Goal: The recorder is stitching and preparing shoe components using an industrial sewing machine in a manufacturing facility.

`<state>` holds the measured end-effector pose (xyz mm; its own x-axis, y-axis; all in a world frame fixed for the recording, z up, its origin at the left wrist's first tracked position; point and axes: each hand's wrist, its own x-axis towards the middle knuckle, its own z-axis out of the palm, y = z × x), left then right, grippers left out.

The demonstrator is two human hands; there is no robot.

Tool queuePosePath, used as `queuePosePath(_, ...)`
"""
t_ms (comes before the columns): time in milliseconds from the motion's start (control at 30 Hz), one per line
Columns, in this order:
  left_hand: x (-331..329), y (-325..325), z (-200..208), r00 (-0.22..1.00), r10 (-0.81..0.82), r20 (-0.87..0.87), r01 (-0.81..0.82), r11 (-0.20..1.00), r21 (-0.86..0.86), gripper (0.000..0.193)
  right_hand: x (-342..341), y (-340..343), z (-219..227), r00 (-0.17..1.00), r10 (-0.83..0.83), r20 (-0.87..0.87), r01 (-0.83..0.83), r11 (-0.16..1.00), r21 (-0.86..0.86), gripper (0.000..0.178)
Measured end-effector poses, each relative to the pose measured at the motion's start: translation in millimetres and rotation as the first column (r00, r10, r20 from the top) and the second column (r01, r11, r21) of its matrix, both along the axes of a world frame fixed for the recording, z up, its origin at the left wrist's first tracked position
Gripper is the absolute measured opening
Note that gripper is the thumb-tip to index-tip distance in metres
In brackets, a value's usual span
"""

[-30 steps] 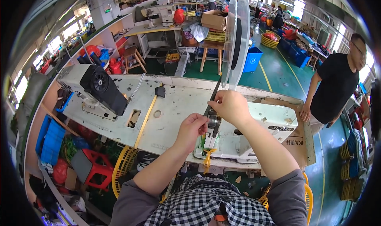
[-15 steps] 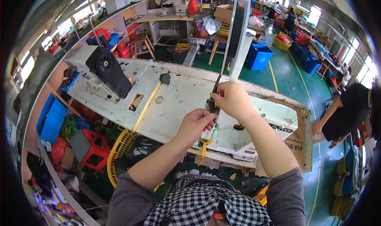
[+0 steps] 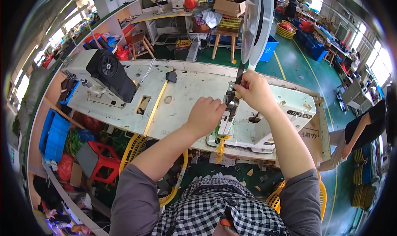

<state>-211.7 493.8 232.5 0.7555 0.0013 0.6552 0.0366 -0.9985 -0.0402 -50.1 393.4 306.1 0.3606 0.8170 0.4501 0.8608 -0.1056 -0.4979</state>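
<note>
My right hand (image 3: 254, 91) pinches a narrow black tape (image 3: 239, 75) just above a small metal fitting (image 3: 231, 101) on the head end of a white sewing machine (image 3: 285, 107). The tape runs down from a reel (image 3: 253, 29) with clear plastic side discs and a black wound core. My left hand (image 3: 205, 115) is closed beside the fitting, its fingertips against the fitting's left side. Whatever those fingers grip is hidden. Below the fitting, a yellow ribbon (image 3: 222, 145) hangs tied at the near edge of the machine.
On the long white table (image 3: 182, 99) lie a tape roll (image 3: 168, 99) and a yellow strip (image 3: 156, 107). A second sewing machine (image 3: 108, 74) stands left. Yellow baskets (image 3: 180, 186) and a red-grey stool (image 3: 99, 161) are below. Another person (image 3: 364, 128) stands at right.
The view has shifted, showing the reel's discs more broadly. My left hand has drawn slightly left of the fitting, fingers curled. My right hand stays at the tape. The person at right has moved.
</note>
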Motion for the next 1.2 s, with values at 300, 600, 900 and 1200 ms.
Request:
queuePosePath(300,14,50,4,0.986,-0.157,0.06,0.135,0.954,0.269,0.021,-9,3,-2,0.998,-0.052,-0.047,0.055,0.997,0.051,0.021)
queuePosePath(600,34,75,-1,0.958,-0.284,0.048,0.261,0.928,0.267,0.02,-3,0,-1,0.996,0.022,-0.087,-0.017,0.998,0.064,0.018)
queuePosePath(900,43,82,-19,0.975,-0.222,0.002,0.215,0.949,0.231,0.018,-2,-4,-2,0.994,0.097,0.045,-0.099,0.994,0.042,0.013)
queuePosePath(1200,25,90,-94,0.977,0.182,-0.108,-0.207,0.723,-0.659,0.012,1,-3,-8,0.991,0.133,0.029,-0.136,0.983,0.121,0.017)
